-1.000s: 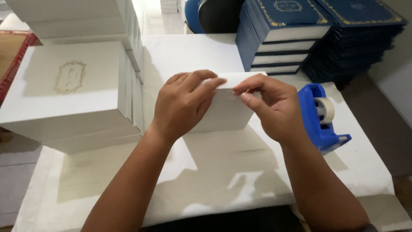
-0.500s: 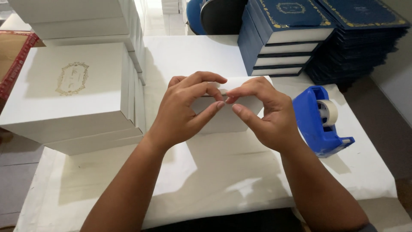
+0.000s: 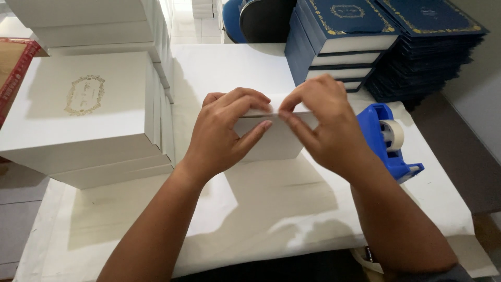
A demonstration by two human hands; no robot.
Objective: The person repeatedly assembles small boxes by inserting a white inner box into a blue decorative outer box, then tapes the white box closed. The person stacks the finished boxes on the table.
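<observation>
Both hands have closed in at the box's near top edge. Left hand (image 3: 224, 133) and right hand (image 3: 326, 128) pinch that edge, fingertips almost touching; the box (image 3: 274, 143) runs left-right, mid-table, dispenser (image 3: 389, 138) just right.

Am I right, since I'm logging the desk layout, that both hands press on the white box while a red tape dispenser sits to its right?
Not quite: the tape dispenser is blue, not red, as the head view shows. Both the left hand and right hand do press on the white box, with the dispenser to its right.
</observation>
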